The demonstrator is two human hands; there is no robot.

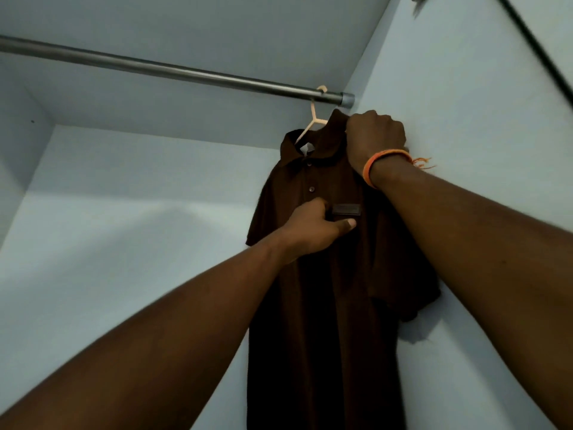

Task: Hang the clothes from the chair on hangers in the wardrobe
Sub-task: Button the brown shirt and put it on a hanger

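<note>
A dark brown polo shirt (325,305) hangs on a cream plastic hanger (313,119), whose hook sits over the metal wardrobe rail (173,72) near its right end. My right hand (376,135), with an orange band at the wrist, grips the shirt's collar and shoulder at the top right. Lower down, my left hand (313,226) pinches the chest fabric beside a small dark patch (346,209). The chair and other clothes are out of view.
Pale wardrobe walls enclose the space: the back wall (139,243), the right side wall (465,88) close behind the shirt, and the ceiling panel (217,23). The rail runs bare to the left of the hanger.
</note>
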